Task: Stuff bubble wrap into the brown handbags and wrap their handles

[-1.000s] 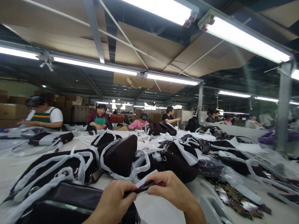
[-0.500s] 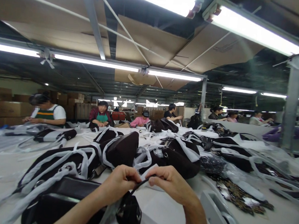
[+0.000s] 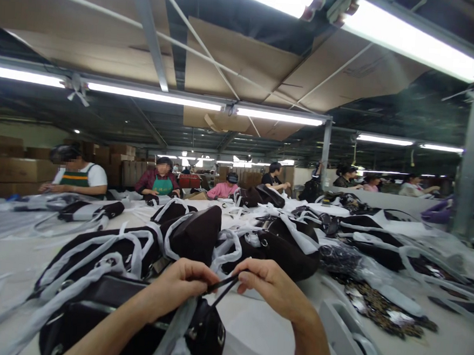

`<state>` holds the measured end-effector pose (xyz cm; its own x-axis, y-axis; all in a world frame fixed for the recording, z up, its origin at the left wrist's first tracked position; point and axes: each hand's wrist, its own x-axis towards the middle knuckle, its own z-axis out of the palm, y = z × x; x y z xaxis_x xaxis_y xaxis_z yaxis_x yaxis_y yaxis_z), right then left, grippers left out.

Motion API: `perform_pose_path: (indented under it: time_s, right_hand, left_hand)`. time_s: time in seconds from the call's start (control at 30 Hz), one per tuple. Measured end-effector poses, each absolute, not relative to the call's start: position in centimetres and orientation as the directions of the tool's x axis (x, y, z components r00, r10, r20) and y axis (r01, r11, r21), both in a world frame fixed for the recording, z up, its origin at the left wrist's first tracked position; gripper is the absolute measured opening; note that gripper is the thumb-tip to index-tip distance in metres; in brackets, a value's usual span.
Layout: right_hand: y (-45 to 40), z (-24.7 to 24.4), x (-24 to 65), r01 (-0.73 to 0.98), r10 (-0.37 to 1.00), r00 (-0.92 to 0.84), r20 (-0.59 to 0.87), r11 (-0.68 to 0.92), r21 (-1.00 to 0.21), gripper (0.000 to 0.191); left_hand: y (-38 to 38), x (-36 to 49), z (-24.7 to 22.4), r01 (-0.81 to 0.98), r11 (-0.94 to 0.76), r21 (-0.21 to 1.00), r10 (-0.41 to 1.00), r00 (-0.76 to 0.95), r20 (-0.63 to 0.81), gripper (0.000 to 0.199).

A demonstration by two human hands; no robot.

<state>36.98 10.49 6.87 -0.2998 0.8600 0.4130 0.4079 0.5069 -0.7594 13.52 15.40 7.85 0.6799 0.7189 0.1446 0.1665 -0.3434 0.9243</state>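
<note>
My left hand [image 3: 184, 283] pinches a thin black strap [image 3: 223, 292] above a dark handbag [image 3: 103, 292]. On the other side, my right hand [image 3: 272, 285] grips the same strap between thumb and fingers, and part of it slants down toward the bag. White wrapping [image 3: 175, 330] hangs from the bag's strap below my left hand. Metal rings show on the bag's right end. My forearms cover part of the bag. A stack of white paper [image 3: 261, 330] lies under my right hand.
More dark bags [image 3: 196, 234] with white-wrapped handles crowd the table beyond my hands. At right are a grey tray [image 3: 342, 331] and a pile of patterned straps [image 3: 386, 307]. Several co-workers, one in a green apron [image 3: 163, 185], are along the far side.
The white piece that was between my hands is no longer visible there. The strap now shows a loop and a slanting length between my fingers. The view has shifted slightly.
</note>
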Motion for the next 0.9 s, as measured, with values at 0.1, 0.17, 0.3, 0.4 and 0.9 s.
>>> perform_pose_path:
  time_s: [0.1, 0.17, 0.3, 0.4, 0.9]
  right_hand:
    - [10.3, 7.1, 36.8, 0.426, 0.859, -0.293, 0.421, 0.511, -0.747, 0.023]
    - [10.1, 7.4, 36.6, 0.449, 0.854, -0.284, 0.435, 0.520, -0.727, 0.023]
    - [9.8, 7.9, 36.2, 0.458, 0.850, -0.273, 0.449, 0.526, -0.717, 0.023]
    - [9.7, 7.9, 36.1, 0.451, 0.842, -0.281, 0.461, 0.540, -0.711, 0.022]
    - [9.7, 7.6, 37.8, 0.439, 0.832, 0.001, 0.554, 0.498, -0.748, 0.020]
  left_hand:
    - [15.1, 13.7, 8.1, 0.160, -0.370, 0.915, 0.683, 0.714, 0.152, 0.038]
    - [14.7, 13.8, 8.3, 0.178, -0.380, 0.908, 0.690, 0.708, 0.150, 0.037]
    - [13.2, 14.3, 9.0, 0.263, -0.535, 0.803, 0.680, 0.697, 0.226, 0.040]
    - [12.4, 15.3, 9.1, 0.349, -0.643, 0.682, 0.684, 0.662, 0.307, 0.038]
    - [13.7, 16.9, 7.5, -0.099, -0.204, 0.974, 0.820, 0.527, 0.225, 0.025]
